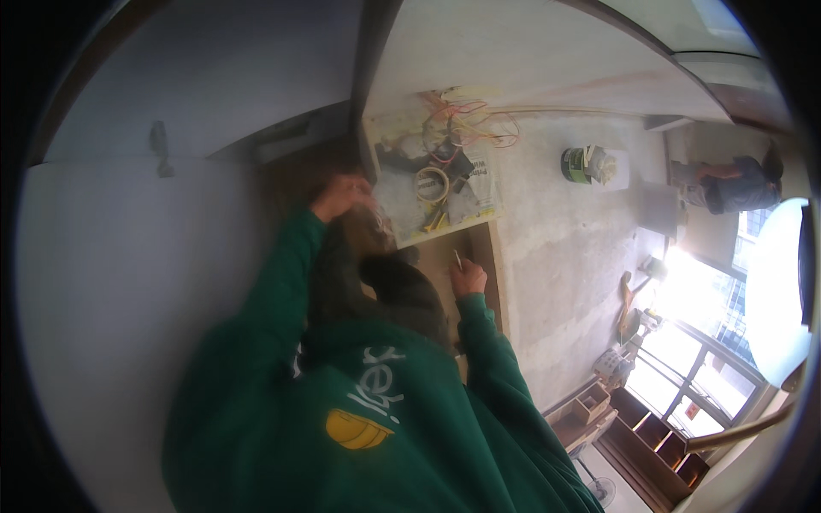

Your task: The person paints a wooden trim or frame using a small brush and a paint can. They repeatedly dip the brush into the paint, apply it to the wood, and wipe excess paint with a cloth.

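My left hand (342,195), in a green sleeve, is at the left side of a pale board (395,235); its fingers look bent but blurred, and what they touch is unclear. My right hand (469,275) is closed on a thin pale stick-like object (457,258), over a brown open compartment (486,248). On the board lie a tape roll (421,182), dark items (393,159), a printed sheet (483,188) and tangled coloured wires (487,128).
A pale wall or panel (128,274) fills the left. A green-black bucket (576,165) stands on the grey floor (547,231). Another person (740,186) is at upper right. Windows, brown shelving (650,462), small wooden boxes (590,402) and a fan (601,489) are at right.
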`<state>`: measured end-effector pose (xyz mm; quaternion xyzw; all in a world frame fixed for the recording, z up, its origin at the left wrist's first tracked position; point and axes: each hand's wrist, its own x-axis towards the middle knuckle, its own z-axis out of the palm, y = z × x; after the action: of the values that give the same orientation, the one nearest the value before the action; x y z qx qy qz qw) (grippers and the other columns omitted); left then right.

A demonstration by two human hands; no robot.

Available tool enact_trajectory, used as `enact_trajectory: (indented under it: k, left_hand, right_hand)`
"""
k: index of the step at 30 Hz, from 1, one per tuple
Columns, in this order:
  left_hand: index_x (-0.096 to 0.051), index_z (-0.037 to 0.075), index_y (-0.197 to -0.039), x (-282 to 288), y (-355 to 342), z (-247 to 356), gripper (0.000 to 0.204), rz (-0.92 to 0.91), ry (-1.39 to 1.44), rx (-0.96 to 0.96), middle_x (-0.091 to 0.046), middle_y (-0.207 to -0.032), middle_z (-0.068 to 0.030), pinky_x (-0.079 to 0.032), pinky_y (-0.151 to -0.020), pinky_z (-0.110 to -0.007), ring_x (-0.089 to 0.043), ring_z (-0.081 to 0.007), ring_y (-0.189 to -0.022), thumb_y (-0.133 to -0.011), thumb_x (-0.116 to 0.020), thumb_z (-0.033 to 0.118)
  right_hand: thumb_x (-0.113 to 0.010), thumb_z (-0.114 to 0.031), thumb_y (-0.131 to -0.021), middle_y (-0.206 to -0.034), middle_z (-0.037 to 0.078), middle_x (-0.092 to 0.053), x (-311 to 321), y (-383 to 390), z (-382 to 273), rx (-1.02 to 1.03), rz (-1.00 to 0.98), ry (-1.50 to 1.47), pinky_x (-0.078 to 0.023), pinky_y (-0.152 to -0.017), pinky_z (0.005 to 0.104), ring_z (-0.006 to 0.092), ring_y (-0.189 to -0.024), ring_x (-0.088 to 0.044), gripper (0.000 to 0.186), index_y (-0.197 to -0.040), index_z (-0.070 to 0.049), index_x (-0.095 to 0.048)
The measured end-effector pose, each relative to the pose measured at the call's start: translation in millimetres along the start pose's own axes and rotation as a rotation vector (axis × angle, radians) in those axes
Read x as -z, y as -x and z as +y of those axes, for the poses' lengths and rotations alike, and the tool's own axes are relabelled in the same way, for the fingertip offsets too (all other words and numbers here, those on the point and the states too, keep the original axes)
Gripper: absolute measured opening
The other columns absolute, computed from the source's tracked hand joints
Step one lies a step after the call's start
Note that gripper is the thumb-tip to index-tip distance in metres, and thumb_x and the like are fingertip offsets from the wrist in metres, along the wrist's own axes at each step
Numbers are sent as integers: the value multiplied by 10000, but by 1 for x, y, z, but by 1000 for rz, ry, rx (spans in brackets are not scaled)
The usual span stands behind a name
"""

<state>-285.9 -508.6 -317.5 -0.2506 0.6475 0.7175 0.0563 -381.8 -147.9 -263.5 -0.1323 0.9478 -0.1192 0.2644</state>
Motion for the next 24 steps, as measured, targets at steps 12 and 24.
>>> enact_trajectory:
  k: [12,24]
  left_hand:
    - [-783,18,-978,-123,19,68,305,-408,-377,-35,-748,-874,-136,-525,-757,-364,-690,-236,-837,-752,-805,222]
    - [-727,15,-835,-177,-79,75,119,-291,-1694,-364,-716,-854,-187,-579,-703,-479,-703,-361,-775,-805,-705,127]
  right_hand:
    - [-821,-385,-765,-840,125,-741,71,4,25,107,-368,-520,-522,-772,361,204,-792,-681,496,-1051,12,-743]
    - [-808,-211,-766,-692,39,-648,-5,106,155,-580,315,-1252,-430,-504,313,132,-534,-545,301,-954,16,-743]
